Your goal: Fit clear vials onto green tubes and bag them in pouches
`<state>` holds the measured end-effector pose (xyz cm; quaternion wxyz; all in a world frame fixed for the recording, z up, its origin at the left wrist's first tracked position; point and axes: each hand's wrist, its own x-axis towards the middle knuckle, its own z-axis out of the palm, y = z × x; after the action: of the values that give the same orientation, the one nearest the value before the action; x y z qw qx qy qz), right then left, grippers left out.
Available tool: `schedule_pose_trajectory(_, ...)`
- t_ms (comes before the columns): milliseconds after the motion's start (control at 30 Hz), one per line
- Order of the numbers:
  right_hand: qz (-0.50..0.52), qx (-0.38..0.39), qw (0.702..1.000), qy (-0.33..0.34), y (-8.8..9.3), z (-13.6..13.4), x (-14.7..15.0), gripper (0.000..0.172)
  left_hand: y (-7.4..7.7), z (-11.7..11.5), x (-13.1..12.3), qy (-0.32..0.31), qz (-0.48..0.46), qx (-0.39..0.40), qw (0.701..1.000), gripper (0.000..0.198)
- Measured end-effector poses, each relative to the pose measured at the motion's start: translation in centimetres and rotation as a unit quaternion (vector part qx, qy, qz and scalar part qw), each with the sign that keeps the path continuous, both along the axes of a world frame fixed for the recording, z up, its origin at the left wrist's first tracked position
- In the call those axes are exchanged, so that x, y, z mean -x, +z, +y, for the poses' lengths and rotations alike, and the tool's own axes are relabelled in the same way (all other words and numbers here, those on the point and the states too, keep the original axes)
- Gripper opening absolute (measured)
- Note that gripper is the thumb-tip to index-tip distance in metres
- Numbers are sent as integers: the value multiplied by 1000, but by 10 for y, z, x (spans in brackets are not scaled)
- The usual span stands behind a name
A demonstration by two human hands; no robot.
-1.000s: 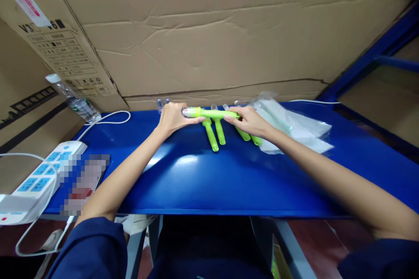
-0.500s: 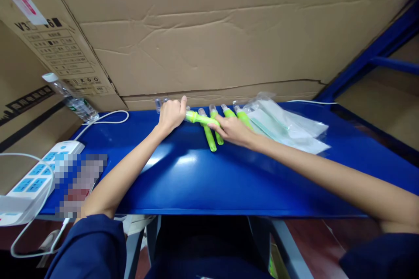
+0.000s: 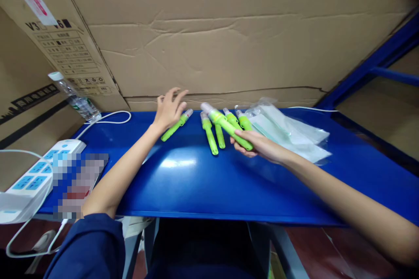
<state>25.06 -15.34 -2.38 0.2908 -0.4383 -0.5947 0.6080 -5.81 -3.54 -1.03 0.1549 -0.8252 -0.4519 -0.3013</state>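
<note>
Green pen across right fingers

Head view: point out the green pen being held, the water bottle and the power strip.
held green pen (image 3: 225,125), head view, middle of its green barrel.
water bottle (image 3: 77,103), head view, its clear body.
power strip (image 3: 31,181), head view, its socket face.

Six green pens were counted on one blue table. One water bottle and one power strip were present at the left. The clear bags formed one stack; their number could not be determined.
</note>
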Motion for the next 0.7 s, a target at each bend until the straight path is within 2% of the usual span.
schedule_pose_trajectory(33,-39,-43,998,-40,0,-1,-3,52,-1,5,8,55,-15,25,998,54)
schedule_pose_trajectory(100,-126,-109,981,-97,-5,3,-10,51,-5,16,24,99,-4,72,992,52)
schedule_pose_trajectory(200,-260,-160,944,-127,-15,16,-14,50,-9,28,38,85,41,112,989,46)
schedule_pose_trajectory(367,-441,-216,864,-114,-24,33,4,50,-9,39,39,81,85,120,986,44)
schedule_pose_trajectory(467,-510,-197,832,-97,-20,32,20,51,-4,44,41,62,106,132,984,32)
schedule_pose_trajectory(567,-541,-179,818,-83,-9,31,25,62,2,42,43,48,90,114,988,25)
schedule_pose_trajectory(633,-556,-193,802,-104,0,35,23,62,6,38,42,43,56,94,993,27)
schedule_pose_trajectory(700,-573,-211,778,-147,4,44,17,53,8,33,38,29,-4,83,996,28)
